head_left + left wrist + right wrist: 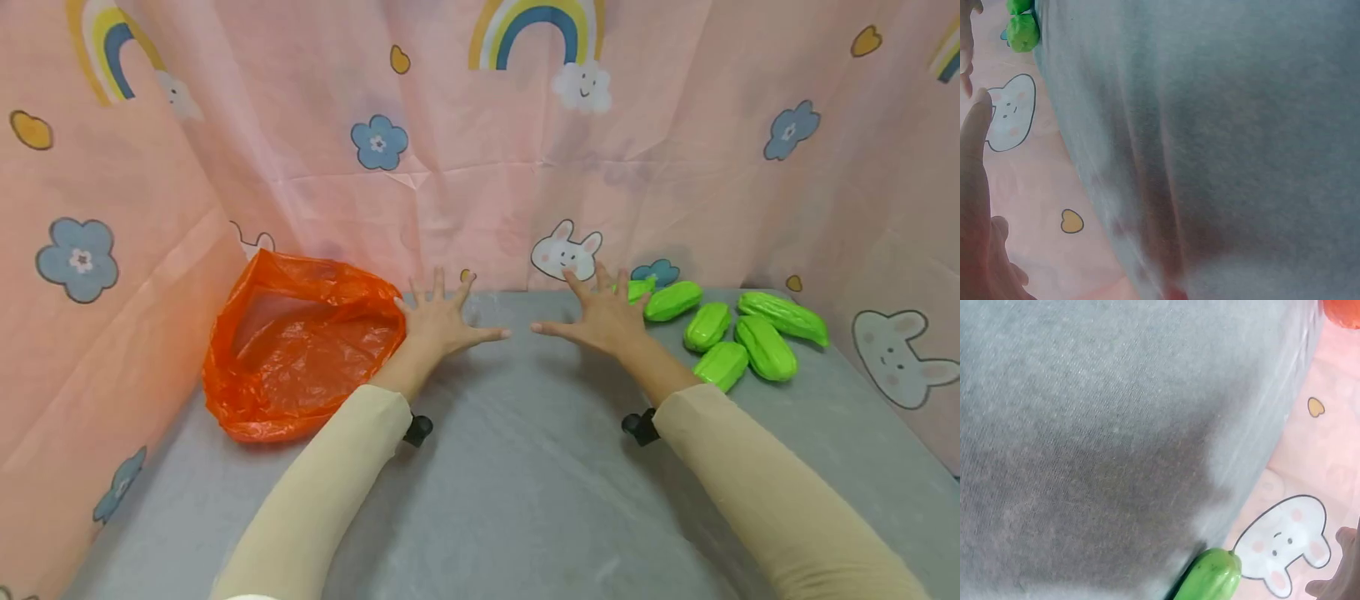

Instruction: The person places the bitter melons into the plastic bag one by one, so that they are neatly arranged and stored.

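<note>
My left hand (438, 321) is held over the grey table with fingers spread and nothing in it. Just left of it stands an orange plastic bag (300, 358), its mouth gaping toward me. My right hand (607, 317) also has its fingers splayed and holds nothing. Beside and behind the right hand lie several bright green, elongated pieces like wrapped vegetables (765, 346), grouped at the back right. One green piece (636, 289) is partly hidden by the right fingers. In the right wrist view, a green piece (1213, 578) shows at the bottom edge.
A pink printed curtain (465, 208) with rainbows, flowers and rabbits encloses the back and both sides. The grey tabletop (517, 483) stretches between the arms toward me. A small dark wrist camera (641, 427) sits at the right cuff, another (418, 430) at the left.
</note>
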{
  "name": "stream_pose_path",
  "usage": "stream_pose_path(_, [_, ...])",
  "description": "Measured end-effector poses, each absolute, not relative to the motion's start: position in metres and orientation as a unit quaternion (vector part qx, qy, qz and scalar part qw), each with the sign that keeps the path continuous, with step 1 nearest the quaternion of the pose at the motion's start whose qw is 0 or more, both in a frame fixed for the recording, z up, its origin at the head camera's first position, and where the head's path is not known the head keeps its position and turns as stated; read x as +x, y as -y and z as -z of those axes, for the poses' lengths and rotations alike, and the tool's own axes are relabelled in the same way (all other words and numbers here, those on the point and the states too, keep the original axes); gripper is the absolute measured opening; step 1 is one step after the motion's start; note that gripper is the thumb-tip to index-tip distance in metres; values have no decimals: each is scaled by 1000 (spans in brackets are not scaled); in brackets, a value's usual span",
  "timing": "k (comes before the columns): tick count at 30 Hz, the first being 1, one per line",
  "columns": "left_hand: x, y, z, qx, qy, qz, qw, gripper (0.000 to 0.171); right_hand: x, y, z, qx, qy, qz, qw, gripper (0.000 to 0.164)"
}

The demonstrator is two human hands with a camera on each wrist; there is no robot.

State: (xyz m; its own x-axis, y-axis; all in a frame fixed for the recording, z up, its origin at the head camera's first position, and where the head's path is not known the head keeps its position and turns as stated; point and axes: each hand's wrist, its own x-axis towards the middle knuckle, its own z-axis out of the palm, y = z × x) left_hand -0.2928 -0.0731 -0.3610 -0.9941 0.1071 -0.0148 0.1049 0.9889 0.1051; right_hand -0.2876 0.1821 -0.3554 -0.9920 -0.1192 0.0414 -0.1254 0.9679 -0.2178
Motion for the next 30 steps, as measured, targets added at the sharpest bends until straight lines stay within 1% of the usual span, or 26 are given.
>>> stream_pose_path(10, [-289, 84, 361, 46, -996, -77, -9, 112, -291, -172, 355, 69, 992, -106, 5, 113])
stream_pose_path(19, [-285, 89, 361, 47, -996, -77, -12, 114, -294, -165, 357, 70, 991, -117, 7, 112])
stream_pose_path(25, [-281, 91, 360, 42, -997, -65, -3, 114, -294, -161, 358, 79, 989, -125, 14, 112])
stream_pose_path(27, [-279, 91, 359, 45, -997, -61, -5, 112, -294, -160, 359, 81, 988, -126, 24, 112])
stream_pose_path(30, [-270, 91, 357, 53, -996, -69, -14, 102, -292, -157, 360, 84, 986, -136, 51, 111])
